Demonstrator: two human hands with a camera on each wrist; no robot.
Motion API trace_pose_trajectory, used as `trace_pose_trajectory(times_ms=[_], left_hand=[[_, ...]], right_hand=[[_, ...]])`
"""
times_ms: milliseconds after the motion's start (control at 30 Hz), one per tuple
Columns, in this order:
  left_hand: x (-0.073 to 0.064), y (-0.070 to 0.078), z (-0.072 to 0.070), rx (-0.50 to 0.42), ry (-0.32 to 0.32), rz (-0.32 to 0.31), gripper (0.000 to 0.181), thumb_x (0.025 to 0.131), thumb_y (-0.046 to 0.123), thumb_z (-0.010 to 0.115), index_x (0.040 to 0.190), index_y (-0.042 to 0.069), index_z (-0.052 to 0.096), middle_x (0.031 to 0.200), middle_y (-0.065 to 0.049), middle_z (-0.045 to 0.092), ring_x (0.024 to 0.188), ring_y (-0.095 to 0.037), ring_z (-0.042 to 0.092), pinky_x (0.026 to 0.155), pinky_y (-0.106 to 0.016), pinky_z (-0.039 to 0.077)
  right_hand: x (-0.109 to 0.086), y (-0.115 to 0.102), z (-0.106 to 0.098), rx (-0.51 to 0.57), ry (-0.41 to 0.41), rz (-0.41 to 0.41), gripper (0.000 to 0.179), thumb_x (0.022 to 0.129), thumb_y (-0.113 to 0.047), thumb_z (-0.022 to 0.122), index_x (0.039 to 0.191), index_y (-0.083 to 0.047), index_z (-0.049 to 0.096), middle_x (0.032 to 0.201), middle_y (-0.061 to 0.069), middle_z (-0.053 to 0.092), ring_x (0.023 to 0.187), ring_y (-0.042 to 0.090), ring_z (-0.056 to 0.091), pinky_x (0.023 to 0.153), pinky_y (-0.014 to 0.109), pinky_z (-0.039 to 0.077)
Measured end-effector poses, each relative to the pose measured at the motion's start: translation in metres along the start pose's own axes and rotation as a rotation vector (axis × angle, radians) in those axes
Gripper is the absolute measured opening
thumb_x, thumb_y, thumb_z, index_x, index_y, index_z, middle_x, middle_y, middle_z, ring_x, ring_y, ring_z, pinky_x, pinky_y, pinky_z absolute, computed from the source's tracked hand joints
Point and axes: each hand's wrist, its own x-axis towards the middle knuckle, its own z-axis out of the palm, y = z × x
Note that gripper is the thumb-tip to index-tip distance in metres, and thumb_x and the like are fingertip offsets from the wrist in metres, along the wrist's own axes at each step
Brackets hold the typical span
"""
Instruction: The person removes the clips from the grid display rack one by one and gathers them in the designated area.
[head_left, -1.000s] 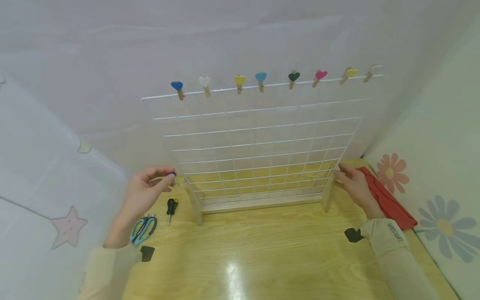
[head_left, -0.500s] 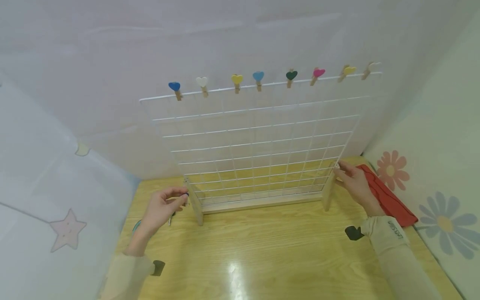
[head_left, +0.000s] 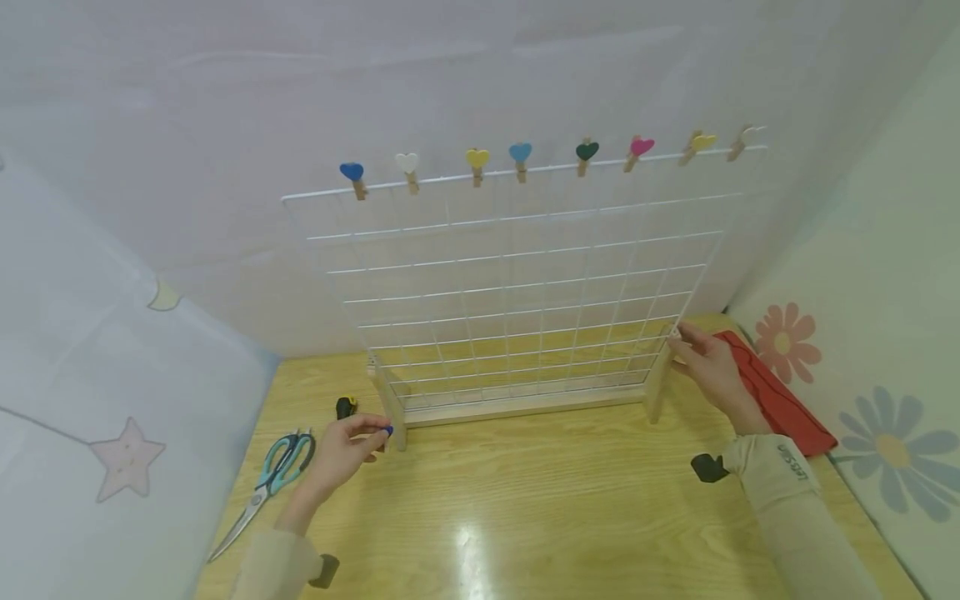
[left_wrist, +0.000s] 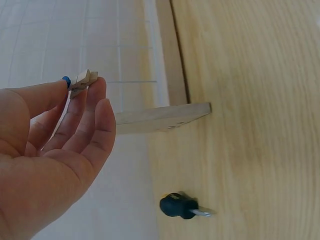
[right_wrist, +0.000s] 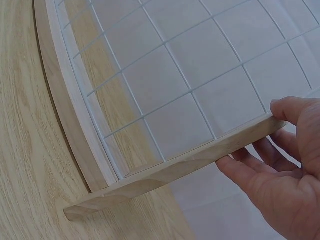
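In the head view a white wire grid (head_left: 442, 180) stands in a wooden base (head_left: 525, 407). Several heart clothespins line its top wire, including a yellow clothespin (head_left: 477, 158) and a dark green clothespin (head_left: 587, 152). My left hand (head_left: 336, 458) is low by the left wooden upright (head_left: 386, 400). Between thumb and fingertips it pinches a small wooden clothespin (left_wrist: 82, 82) with a blue end, seen in the left wrist view. My right hand (right_wrist: 290, 175) grips the top end of the right wooden upright (right_wrist: 170, 167), thumb on one side and fingers on the other.
Scissors with teal handles (head_left: 270, 479) lie on the table (head_left: 570, 500) at the left. A short black screwdriver (left_wrist: 179, 205) is beside the left upright. Behind my right hand lies a red cloth-like item (head_left: 780, 400). Pale walls enclose the back and sides.
My left hand has moved down and to the right with the clothespin, uncovering the scissors and partly covering the screwdriver. My right hand keeps its grip on the upright.
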Motion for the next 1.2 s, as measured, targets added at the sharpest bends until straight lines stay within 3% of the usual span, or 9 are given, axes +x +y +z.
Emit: trace_pose_trajectory(times_ms=[133,333,500,667,867,1067,1200], left_hand=[[0.001,-0.02,0.009,-0.027,-0.013,-0.061,0.022,0.093,0.004,0.061,0.113,-0.006,0.062,0.103,-0.022,0.063,0.084,-0.028,0.066,0.068,-0.035,0.058],[0.003,-0.043,0.018,-0.081,-0.022,-0.087,0.026,0.092,0.002,0.062,0.115,-0.01,0.059,0.104,-0.024,0.064,0.083,-0.03,0.066,0.069,-0.043,0.058],[0.004,-0.058,0.024,-0.086,0.02,-0.131,0.024,0.09,0.001,0.063,0.113,-0.008,0.062,0.101,-0.021,0.066,0.085,-0.031,0.067,0.068,-0.042,0.058],[0.004,-0.068,0.03,-0.106,0.044,-0.175,0.025,0.091,0.001,0.062,0.113,-0.009,0.06,0.101,-0.021,0.066,0.086,-0.032,0.066,0.07,-0.041,0.058],[0.006,-0.081,0.035,-0.084,0.071,-0.179,0.025,0.09,0.001,0.063,0.113,-0.009,0.06,0.098,-0.018,0.068,0.078,-0.027,0.066,0.061,-0.034,0.056],[0.009,-0.091,0.039,-0.051,0.092,-0.185,0.026,0.089,0.004,0.066,0.112,-0.008,0.06,0.095,-0.015,0.069,0.07,-0.022,0.064,0.054,-0.028,0.052],[0.01,-0.094,0.042,-0.045,0.093,-0.19,0.024,0.089,0.004,0.066,0.108,-0.009,0.061,0.09,-0.017,0.069,0.069,-0.023,0.065,0.053,-0.027,0.052]], right_hand=[[0.0,0.0,-0.001,-0.04,0.002,0.009,0.059,0.099,-0.02,0.055,0.143,0.012,0.031,0.113,-0.004,0.052,0.096,-0.007,0.056,0.082,0.02,0.051],[0.001,0.003,-0.004,-0.058,0.001,0.01,0.059,0.099,-0.018,0.054,0.144,0.011,0.029,0.111,-0.008,0.052,0.096,-0.008,0.055,0.081,0.019,0.052],[0.001,0.004,-0.005,-0.07,-0.005,0.014,0.06,0.1,-0.019,0.053,0.145,0.011,0.027,0.116,0.001,0.051,0.096,-0.01,0.054,0.082,0.02,0.052],[0.0,0.003,-0.004,-0.064,-0.007,0.021,0.061,0.1,-0.02,0.053,0.145,0.01,0.027,0.109,-0.011,0.05,0.096,-0.01,0.054,0.082,0.019,0.051],[0.0,-0.002,-0.002,-0.063,-0.008,0.027,0.062,0.1,-0.022,0.053,0.145,0.011,0.026,0.115,-0.004,0.049,0.096,-0.011,0.053,0.083,0.019,0.051],[-0.001,-0.002,-0.002,-0.069,-0.017,0.014,0.061,0.1,-0.023,0.053,0.145,0.01,0.028,0.11,-0.011,0.052,0.097,-0.007,0.056,0.082,0.02,0.051],[-0.002,0.001,-0.003,-0.087,-0.016,0.005,0.062,0.1,-0.024,0.054,0.145,0.009,0.029,0.111,-0.009,0.052,0.098,-0.007,0.055,0.081,0.019,0.051]])
